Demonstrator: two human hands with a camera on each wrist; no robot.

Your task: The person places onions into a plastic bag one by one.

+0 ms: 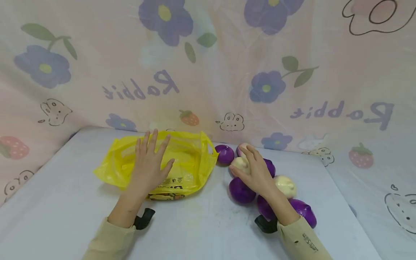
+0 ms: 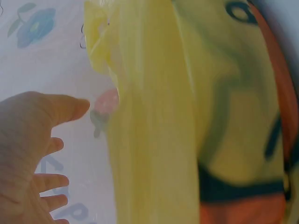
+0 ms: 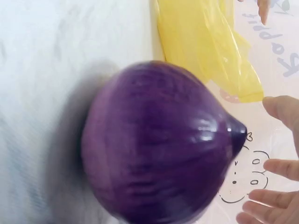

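Right wrist: purple onion, axis upright, tip pointing away from tabletop.

Front gap between bag and onions

The pale pink, flower-printed cloth backdrop bears "Rabbit" twice in purple letters, mirror-reversed. Small dark print on the translucent yellow plastic bag is too small to read; black lettering on the beige fabric right sleeve is unclear.
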